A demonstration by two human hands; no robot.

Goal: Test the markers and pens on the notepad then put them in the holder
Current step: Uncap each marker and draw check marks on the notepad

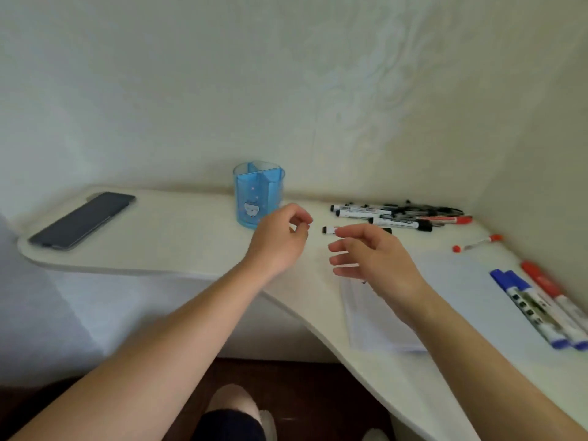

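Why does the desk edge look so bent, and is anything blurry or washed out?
Head view: the wide-angle lens bows the desk edge; light is soft and even, shadows faint; the white notepad nearly melts into the desk; the left hand and right hand look slightly smeared; print on the black markers is unreadable.

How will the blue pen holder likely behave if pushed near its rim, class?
The blue pen holder looks like thin translucent plastic with no pens sticking out, so probably light. Standing tall and narrow on the smooth white desk, it may slide or tip.
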